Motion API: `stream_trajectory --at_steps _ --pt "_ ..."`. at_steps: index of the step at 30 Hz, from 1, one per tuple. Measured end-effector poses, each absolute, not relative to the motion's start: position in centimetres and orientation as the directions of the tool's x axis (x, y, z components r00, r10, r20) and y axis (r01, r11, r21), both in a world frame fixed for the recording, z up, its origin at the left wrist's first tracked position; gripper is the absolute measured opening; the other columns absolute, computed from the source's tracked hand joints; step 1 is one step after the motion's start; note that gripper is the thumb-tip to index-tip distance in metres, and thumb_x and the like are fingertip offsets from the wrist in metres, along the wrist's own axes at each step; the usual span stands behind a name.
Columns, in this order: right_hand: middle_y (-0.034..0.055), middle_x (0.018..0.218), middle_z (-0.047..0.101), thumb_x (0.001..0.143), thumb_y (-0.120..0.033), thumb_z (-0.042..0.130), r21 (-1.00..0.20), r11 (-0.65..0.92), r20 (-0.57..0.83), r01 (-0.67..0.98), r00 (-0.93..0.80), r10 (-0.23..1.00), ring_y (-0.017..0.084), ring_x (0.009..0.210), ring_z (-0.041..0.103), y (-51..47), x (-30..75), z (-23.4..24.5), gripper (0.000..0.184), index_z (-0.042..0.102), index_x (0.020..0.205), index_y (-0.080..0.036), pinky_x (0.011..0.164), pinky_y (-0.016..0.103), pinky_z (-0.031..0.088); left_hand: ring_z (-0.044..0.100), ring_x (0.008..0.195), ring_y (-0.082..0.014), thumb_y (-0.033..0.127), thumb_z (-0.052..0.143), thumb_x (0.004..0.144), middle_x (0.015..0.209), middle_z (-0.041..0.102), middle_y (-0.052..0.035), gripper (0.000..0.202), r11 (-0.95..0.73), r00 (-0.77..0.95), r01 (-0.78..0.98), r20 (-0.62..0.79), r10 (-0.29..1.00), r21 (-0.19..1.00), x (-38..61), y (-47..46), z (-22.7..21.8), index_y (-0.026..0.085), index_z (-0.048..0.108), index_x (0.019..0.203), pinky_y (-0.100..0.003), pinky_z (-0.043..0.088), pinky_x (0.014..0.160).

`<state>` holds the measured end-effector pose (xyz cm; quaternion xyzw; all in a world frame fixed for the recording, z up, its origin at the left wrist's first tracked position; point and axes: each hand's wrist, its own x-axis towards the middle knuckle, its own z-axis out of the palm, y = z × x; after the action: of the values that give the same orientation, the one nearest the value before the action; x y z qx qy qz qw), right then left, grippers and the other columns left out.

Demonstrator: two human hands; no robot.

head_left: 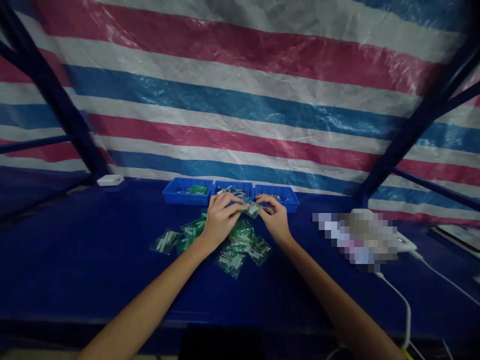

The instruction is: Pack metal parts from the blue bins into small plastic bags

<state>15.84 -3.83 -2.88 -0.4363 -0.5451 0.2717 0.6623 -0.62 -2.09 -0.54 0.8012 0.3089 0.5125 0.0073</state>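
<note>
Between my two hands is a small clear plastic bag (pixel 252 209) with pale pieces inside. My left hand (pixel 222 217) pinches its left edge, and my right hand (pixel 275 216) grips the right edge with thumb and fingers. Below them lies a pile of similar filled bags (pixel 240 240), showing green and white plugs and metal screws. One bag (pixel 167 241) rests at the pile's left side. Just behind my hands stand three blue bins: the left bin (pixel 183 200) holds green pieces, while the middle bin (pixel 234 186) and right bin (pixel 294 202) contain small metal parts.
A blue table (pixel 112 270) carries everything. A white box (pixel 110 180) sits at the back left. On the right are a blurred-out item (pixel 360 240) and a white device (pixel 407 244) with cables (pixel 407 310). Blue frame posts (pixel 405 135) and a striped sheet (pixel 240 95) close off the back.
</note>
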Motion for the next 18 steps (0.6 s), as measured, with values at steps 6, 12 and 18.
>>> stream_trajectory --at_steps 6,12,18 --pt "0.0048 0.079 0.067 0.066 -0.039 0.069 -0.939 0.339 0.34 0.059 0.314 0.886 0.017 0.076 0.064 -3.5 15.9 -3.2 0.031 0.064 0.087 -0.017 0.076 0.034 0.051 0.062 0.076 -0.019 0.037 0.067 0.077 0.079 0.068 -0.0022 0.031 -0.498 -0.129 0.636 0.717 0.685 0.59 -5.2 3.1 2.1 0.019 0.063 0.102 -0.031 0.042 0.076" --pt "0.005 0.075 0.068 0.071 -0.043 0.061 -0.946 0.32 0.322 0.056 0.291 0.901 0.018 0.071 0.063 -3.4 15.8 -3.0 0.03 0.063 0.087 -0.018 0.068 0.032 0.05 0.062 0.088 -0.0235 0.036 0.058 0.082 0.087 0.071 -0.0061 0.019 -0.217 -0.068 0.84 0.493 0.868 0.498 -10.1 8.7 2.8 0.02 0.068 0.087 -0.031 0.038 0.077" --pt "0.0036 0.079 0.067 0.077 -0.043 0.056 -0.79 0.32 0.418 0.523 0.077 0.905 0.017 0.073 0.06 -4.4 15.7 -3.3 0.027 0.067 0.09 -0.022 0.069 0.031 0.046 0.063 0.086 -0.0279 0.032 0.065 0.075 0.077 0.07 -0.007 0.016 -0.146 -0.054 0.876 0.396 0.917 0.459 -9.8 9.4 0.9 0.019 0.069 0.084 -0.035 0.039 0.077"
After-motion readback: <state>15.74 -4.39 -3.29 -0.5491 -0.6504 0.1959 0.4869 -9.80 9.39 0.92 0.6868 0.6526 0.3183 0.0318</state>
